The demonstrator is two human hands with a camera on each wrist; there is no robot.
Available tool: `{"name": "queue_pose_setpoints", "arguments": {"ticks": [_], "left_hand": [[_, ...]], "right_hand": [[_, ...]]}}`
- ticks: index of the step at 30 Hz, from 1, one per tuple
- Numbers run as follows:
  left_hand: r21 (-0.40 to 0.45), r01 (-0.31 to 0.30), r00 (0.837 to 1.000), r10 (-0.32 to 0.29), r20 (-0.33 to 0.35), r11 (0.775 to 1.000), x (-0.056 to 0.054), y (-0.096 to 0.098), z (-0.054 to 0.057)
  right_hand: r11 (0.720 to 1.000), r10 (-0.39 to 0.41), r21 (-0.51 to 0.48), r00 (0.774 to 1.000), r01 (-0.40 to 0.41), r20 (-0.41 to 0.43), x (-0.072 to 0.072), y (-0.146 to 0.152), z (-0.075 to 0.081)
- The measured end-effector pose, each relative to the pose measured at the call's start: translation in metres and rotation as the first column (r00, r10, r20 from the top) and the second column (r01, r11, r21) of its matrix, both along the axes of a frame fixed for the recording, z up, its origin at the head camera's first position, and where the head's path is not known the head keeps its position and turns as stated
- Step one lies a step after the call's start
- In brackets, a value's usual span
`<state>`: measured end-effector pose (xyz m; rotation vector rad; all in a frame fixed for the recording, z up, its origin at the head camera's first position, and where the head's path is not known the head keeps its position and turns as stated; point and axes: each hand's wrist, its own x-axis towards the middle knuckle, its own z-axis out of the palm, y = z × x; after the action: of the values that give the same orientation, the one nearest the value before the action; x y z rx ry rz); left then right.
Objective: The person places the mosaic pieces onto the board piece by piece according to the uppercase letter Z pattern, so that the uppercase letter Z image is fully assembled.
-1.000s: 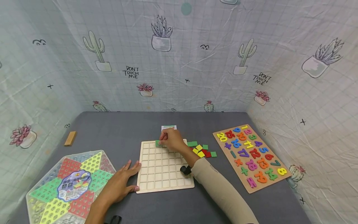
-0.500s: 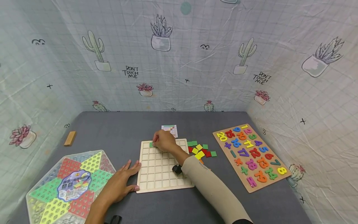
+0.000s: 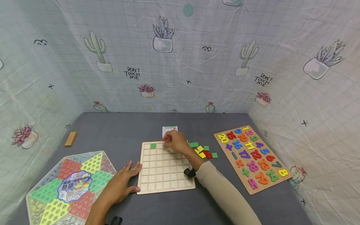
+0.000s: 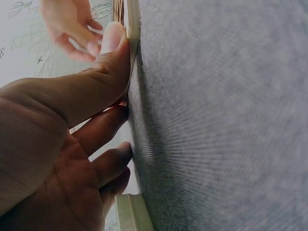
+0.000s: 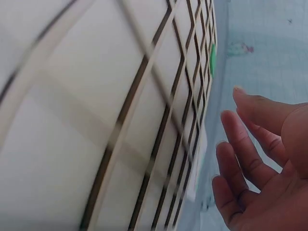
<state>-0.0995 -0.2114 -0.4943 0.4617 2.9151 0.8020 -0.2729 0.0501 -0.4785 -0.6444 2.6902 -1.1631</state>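
Note:
A wooden grid board lies in the middle of the table in the head view. One green square tile sits in a cell of its far row. My right hand hovers over the board's far part with relaxed fingers and nothing between them; the right wrist view shows the hand apart from the grid. My left hand rests at the board's left edge, fingers spread. In the left wrist view its thumb touches the board's edge. A small printed pattern card is partly behind the right hand.
Loose green, yellow and red tiles lie right of the board, partly hidden by the right arm. Farther right is a number puzzle board. A hexagonal Chinese checkers set lies at left, a wooden block behind it.
The green tile went left along the far row with my right hand and was let go there. The right hand then moved back to the right. My left hand has stayed put.

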Motion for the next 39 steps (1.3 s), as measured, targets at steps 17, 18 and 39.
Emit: {"name": "queue_pose_setpoints", "arguments": {"ticks": [17, 18, 39], "left_hand": [[-0.010, 0.001, 1.000, -0.001, 0.010, 1.000, 0.001, -0.001, 0.001], [-0.009, 0.001, 1.000, -0.001, 0.007, 1.000, 0.001, -0.001, 0.000], [-0.008, -0.003, 1.000, 0.003, 0.014, 1.000, 0.001, 0.000, 0.001]], "right_hand": [[0.973, -0.195, 0.124, 0.981, 0.194, -0.004, 0.003, 0.100, -0.010], [0.969, -0.201, 0.145, 0.980, 0.200, -0.008, 0.002, 0.102, -0.011], [0.987, -0.136, 0.077, 0.988, 0.142, -0.070, 0.002, 0.093, 0.002]]}}
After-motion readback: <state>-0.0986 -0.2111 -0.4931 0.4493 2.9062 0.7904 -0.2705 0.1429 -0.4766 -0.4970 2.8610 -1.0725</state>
